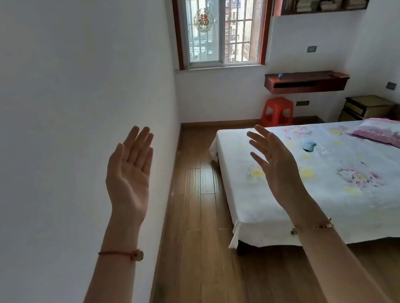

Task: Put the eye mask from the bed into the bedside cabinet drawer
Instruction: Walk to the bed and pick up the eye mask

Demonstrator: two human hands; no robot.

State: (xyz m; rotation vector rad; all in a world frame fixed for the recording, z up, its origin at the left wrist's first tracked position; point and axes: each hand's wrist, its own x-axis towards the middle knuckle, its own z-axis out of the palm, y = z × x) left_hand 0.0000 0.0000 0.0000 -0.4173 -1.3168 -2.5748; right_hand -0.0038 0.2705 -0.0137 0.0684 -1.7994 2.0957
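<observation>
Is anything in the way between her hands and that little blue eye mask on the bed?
Nothing visible blocks it. The eye mask lies alone on the bed, with bare sheet around it. Both the left hand and right hand are raised, open and empty, well short of it.

I see left hand [129,170] and right hand [276,167] raised, palms facing, fingers spread, empty. Blue eye mask [309,146] on bed [347,184], well apart. Bedside cabinet [363,107] beyond, drawers closed.
</observation>
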